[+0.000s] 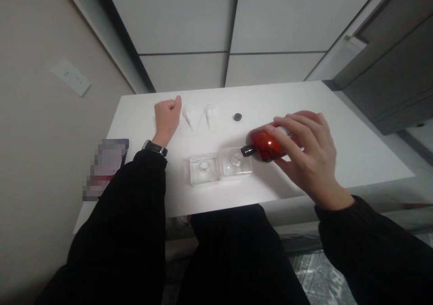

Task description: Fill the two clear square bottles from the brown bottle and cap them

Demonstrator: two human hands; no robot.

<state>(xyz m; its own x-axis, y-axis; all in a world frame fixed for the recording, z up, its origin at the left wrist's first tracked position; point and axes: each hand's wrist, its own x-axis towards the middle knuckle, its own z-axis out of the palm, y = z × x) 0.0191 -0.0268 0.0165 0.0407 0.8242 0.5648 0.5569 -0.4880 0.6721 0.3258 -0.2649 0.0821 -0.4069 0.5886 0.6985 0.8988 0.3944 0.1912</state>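
My right hand point(304, 156) is wrapped round an amber bottle point(265, 145) with a white label. The bottle is tipped on its side, its dark neck pointing left and down over a square clear container point(236, 167). Whether liquid is coming out, I cannot tell. A second square clear container point(204, 176) with a round opening stands just left of the first. My left hand point(168, 115) is closed in a fist on the table, away from the containers, and nothing shows in it. Beside it lie two white pump heads point(189, 117), partly washed out against the white surface.
All this is on a white table point(331, 129). A small black cap point(237, 117) lies behind the bottle. A blurred-out flat object point(106, 165) is at the left edge, beside my left forearm. Pale panels point(189, 20) rise behind the table.
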